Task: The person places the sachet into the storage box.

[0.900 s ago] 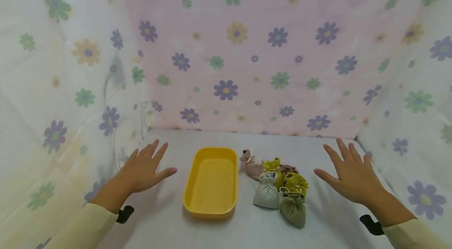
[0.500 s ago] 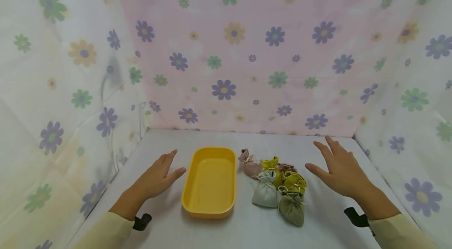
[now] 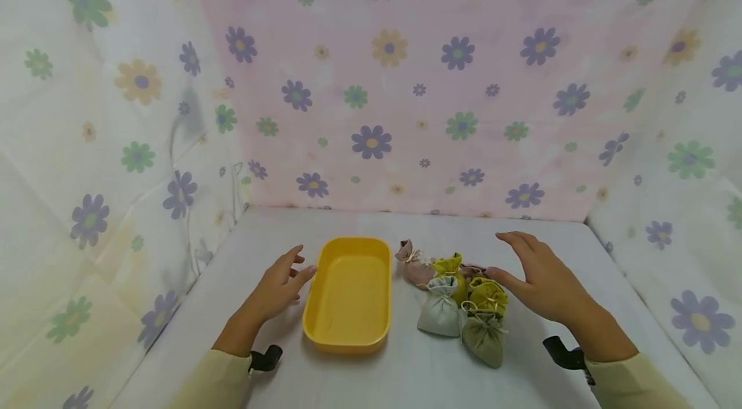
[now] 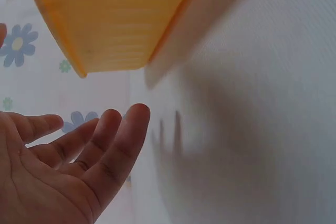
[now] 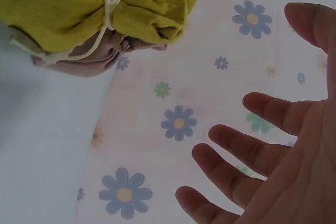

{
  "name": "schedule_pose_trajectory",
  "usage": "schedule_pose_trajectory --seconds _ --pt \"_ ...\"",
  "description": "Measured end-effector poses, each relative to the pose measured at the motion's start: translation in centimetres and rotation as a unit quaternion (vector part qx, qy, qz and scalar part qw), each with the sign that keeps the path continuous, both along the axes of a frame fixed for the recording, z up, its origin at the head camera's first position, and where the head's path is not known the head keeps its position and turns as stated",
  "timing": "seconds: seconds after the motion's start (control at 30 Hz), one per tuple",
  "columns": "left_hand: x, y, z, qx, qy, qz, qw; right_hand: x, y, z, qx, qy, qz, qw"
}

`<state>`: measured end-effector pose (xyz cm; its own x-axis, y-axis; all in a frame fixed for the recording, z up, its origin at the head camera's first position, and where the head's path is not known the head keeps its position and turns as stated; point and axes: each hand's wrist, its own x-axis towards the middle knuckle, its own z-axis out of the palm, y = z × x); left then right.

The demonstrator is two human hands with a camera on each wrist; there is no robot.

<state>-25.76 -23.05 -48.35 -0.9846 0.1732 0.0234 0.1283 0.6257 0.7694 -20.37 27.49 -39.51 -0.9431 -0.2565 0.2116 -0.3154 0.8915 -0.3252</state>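
A yellow plastic tray (image 3: 348, 296) lies on the white table, with my left hand (image 3: 278, 290) just off its left side. That hand is empty, fingers loosely bent, as the left wrist view shows below the tray wall (image 4: 115, 19). Right of the tray sits a cluster of small drawstring pouches: a pale grey-green one (image 3: 439, 315), an olive one (image 3: 484, 339), yellow-green ones (image 3: 488, 296) and dusty pink ones (image 3: 417, 269). My right hand (image 3: 545, 280) hovers at the cluster's right side, fingers spread. In the right wrist view a yellow-green pouch (image 5: 100, 11) is apart from the empty fingers.
White cloth covers the table (image 3: 417, 377). A pink flowered curtain (image 3: 406, 106) hangs behind it, and pale flowered sheets (image 3: 98, 158) close in both sides. A black wrist strap piece (image 3: 266, 357) sits at the left cuff, with a similar one (image 3: 562, 354) at the right.
Both hands have moved inward: the left toward the tray's side, the right toward the pouches. Their fingers have become less spread. The tray and pouches stay in place on the table.
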Motion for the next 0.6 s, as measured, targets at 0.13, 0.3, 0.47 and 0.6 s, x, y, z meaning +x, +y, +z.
schedule_pose_trajectory --seconds 0.13,0.3,0.47,0.6 --pt "-0.3 0.5 -0.3 0.037 -0.018 0.010 0.9991 -0.1 -0.9 0.0 -0.026 0.012 0.008 1.000" --pt "-0.4 1.1 -0.5 0.057 -0.035 0.024 0.9975 -0.1 -2.2 -0.1 -0.072 0.032 0.027 0.997" --pt "-0.5 1.5 -0.7 0.073 -0.064 0.034 0.9947 -0.2 -3.2 -0.6 -0.101 0.036 0.035 0.994" --pt "-0.9 1.6 -0.8 0.087 -0.080 0.031 0.9926 -0.5 -4.0 -1.3 -0.122 0.028 0.046 0.991"
